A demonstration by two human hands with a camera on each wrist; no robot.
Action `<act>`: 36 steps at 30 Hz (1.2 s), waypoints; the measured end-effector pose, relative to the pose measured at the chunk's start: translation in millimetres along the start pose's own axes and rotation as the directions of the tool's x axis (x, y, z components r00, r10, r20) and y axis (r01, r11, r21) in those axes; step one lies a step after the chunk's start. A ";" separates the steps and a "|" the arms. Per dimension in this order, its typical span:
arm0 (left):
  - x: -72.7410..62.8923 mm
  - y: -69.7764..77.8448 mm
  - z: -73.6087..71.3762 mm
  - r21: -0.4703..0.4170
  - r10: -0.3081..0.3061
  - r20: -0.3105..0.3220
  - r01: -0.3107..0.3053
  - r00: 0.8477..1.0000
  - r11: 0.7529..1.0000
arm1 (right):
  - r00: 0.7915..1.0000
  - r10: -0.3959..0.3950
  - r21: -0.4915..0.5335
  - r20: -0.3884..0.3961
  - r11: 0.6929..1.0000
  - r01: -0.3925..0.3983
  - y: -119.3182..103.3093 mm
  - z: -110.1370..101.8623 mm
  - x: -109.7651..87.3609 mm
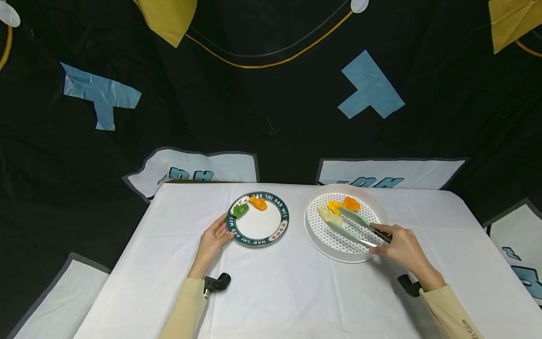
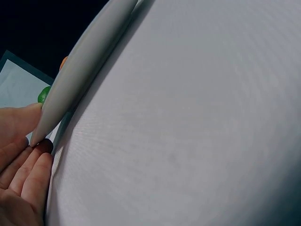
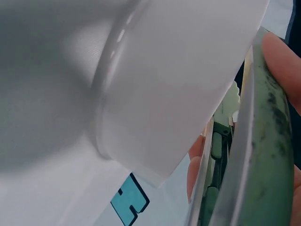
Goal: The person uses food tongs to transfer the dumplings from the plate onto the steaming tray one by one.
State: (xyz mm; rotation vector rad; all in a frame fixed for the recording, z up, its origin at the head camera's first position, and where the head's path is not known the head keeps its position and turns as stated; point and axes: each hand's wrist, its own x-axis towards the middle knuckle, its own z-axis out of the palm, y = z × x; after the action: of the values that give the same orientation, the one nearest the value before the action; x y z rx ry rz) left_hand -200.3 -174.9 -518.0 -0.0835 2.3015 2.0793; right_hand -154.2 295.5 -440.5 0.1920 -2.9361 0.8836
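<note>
My left hand (image 1: 214, 237) pinches the near left rim of a white plate (image 1: 256, 228) with a dark green lettered border. In the left wrist view, the thumb lies over the plate's edge (image 2: 77, 70) and the fingertips under it. A green pepper piece (image 1: 241, 210) and an orange one (image 1: 258, 203) lie on the plate. At the right, my right hand (image 1: 400, 246) grips green-tipped tongs (image 1: 355, 218) over a white basket (image 1: 312, 230) with a perforated floor. The tong tips are spread around a pale yellow piece (image 1: 325, 213). Yellow (image 1: 335, 207) and orange (image 1: 352, 204) pieces lie just beyond.
A white cloth covers the table (image 1: 271, 296). The basket's tall smooth wall (image 3: 164, 84) rises beside the tongs in the right wrist view. Behind the table hangs a black backdrop (image 1: 262, 117) with blue and yellow patches. Black cameras (image 1: 218, 282) are strapped to both wrists.
</note>
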 end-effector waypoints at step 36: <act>-0.9 1.8 -1.4 -0.017 0.015 0.022 -0.014 1.000 1.000 | 0.970 -0.222 0.113 0.100 0.971 0.211 -112.6 73.0 71.3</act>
State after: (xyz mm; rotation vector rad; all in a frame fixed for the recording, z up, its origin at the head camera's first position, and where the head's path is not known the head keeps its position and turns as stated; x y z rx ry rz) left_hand -199.5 -176.1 -516.0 -0.0441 2.2795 2.0953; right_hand -211.3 154.8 -432.7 0.5746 -2.8956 1.0194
